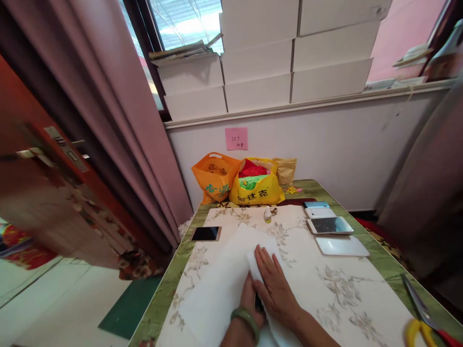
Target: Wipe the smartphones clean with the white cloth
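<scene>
A white, thin sheet (217, 284) lies on the floral cloth, with one side folded over. My right hand (273, 284) lies flat on the folded part, its fingers stretched out. Close beside it, my left hand (250, 299), with a green bangle at the wrist, is curled around the near end of a dark object (258, 302) that looks like a phone. Most of that object is hidden by the hands and the sheet. To the left on the table rests a phone with a dark screen (206, 233).
Several phones (331, 225) lie at the right, with yellow-and-red-handled scissors (421, 313) nearer. A small bottle (267, 215) stands beyond the sheet. An orange bag (216, 179) and a yellow bag (256, 193) stand against the wall.
</scene>
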Available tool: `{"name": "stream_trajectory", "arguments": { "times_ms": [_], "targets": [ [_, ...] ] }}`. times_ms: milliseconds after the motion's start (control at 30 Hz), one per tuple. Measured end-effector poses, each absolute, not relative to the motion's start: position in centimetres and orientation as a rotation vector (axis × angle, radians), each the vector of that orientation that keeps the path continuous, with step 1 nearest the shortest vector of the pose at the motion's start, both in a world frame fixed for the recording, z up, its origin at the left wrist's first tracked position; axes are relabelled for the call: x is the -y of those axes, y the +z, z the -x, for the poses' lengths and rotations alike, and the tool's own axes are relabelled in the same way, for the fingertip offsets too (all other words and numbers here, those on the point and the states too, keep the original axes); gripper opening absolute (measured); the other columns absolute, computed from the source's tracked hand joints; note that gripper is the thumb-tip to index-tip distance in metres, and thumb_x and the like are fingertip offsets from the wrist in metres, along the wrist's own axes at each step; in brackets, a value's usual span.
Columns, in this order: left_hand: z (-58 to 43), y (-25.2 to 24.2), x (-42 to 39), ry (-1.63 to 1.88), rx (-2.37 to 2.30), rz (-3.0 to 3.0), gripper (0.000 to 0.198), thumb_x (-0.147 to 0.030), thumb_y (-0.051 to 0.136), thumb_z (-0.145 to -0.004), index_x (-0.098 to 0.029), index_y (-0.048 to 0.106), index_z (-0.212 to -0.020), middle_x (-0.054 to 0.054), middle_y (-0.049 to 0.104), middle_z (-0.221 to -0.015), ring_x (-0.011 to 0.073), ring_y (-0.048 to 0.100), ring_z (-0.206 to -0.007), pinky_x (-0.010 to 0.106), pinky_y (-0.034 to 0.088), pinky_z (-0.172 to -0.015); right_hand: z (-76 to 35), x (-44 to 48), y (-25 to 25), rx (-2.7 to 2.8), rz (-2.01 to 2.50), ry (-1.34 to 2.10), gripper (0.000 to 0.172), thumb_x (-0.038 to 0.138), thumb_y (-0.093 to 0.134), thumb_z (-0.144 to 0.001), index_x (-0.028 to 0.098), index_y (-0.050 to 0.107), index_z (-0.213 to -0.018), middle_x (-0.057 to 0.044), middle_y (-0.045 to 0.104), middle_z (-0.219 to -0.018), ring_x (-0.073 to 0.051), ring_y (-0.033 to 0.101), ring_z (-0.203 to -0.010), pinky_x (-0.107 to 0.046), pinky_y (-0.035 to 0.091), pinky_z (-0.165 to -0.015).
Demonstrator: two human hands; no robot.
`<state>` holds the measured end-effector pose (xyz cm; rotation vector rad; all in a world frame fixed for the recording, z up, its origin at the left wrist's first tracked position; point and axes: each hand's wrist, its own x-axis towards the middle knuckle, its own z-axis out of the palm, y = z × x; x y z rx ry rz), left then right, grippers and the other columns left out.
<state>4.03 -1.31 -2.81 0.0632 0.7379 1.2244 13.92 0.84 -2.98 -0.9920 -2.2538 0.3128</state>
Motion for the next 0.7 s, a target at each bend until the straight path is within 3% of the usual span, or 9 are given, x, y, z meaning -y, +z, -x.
{"name": "stream_trajectory", "arguments": {
  "times_ms": [100,300,433,600,700],
  "targets": [
    [-4.5,-1.2,1.3,1.145,-0.679,-0.117,0.046,-0.042,0.058,-0.084,-0.015,0.063,-0.121,0.011,0.070,-0.113,0.0268,0.058,-0.118,0.039,0.044,-0.104,-14.2,-1.3,-2.9,2.105,1.133,0.299,0.062,0.031,0.027,-0.101,0.022,-0.004,-0.153,-0.009,0.014,-0.159,-0.026,0.012,-0.146,-0.056,0.014,-0.116],
    [-5.1,-0.1,1.2,1.102,-0.554,-0.141,0.044,-0.040,0.059,-0.085,-0.012,0.064,-0.118,0.012,0.070,-0.113,0.0263,0.059,-0.117,0.038,0.041,-0.107,-14.9,-1.6,-3.2,1.884,1.322,0.281,0.059,0.030,0.022,-0.101,0.022,-0.002,-0.153,-0.010,0.012,-0.159,-0.028,0.009,-0.146,-0.065,0.009,-0.112],
    [-5.0,-0.9,1.0,1.337,-0.626,-0.017,0.036,-0.041,0.059,-0.084,-0.016,0.067,-0.108,0.008,0.070,-0.110,0.0238,0.059,-0.117,0.035,0.042,-0.105,-15.2,-0.6,-2.8,2.224,1.031,0.301,0.058,0.026,0.028,-0.098,0.021,0.009,-0.153,-0.008,0.024,-0.156,-0.026,0.018,-0.145,-0.061,0.007,-0.115],
    [-4.0,-2.1,1.2,1.441,-0.816,0.066,0.033,-0.048,0.058,-0.083,-0.017,0.070,-0.084,0.008,0.070,-0.097,0.0244,0.057,-0.118,0.035,0.038,-0.108,-15.9,0.3,-1.5,2.486,0.472,0.369,0.057,0.023,0.035,-0.094,0.023,0.025,-0.150,-0.003,0.036,-0.152,-0.019,0.030,-0.141,-0.046,0.018,-0.118],
    [-3.9,-2.7,1.3,1.473,-0.891,-0.022,0.031,-0.045,0.052,-0.087,-0.020,0.070,-0.091,0.008,0.070,-0.104,0.0220,0.054,-0.123,0.032,0.035,-0.110,-16.0,0.1,-1.2,2.521,0.458,0.407,0.056,0.028,0.036,-0.096,0.025,0.024,-0.151,-0.002,0.032,-0.153,-0.018,0.030,-0.141,-0.044,0.019,-0.118]
  ]
}}
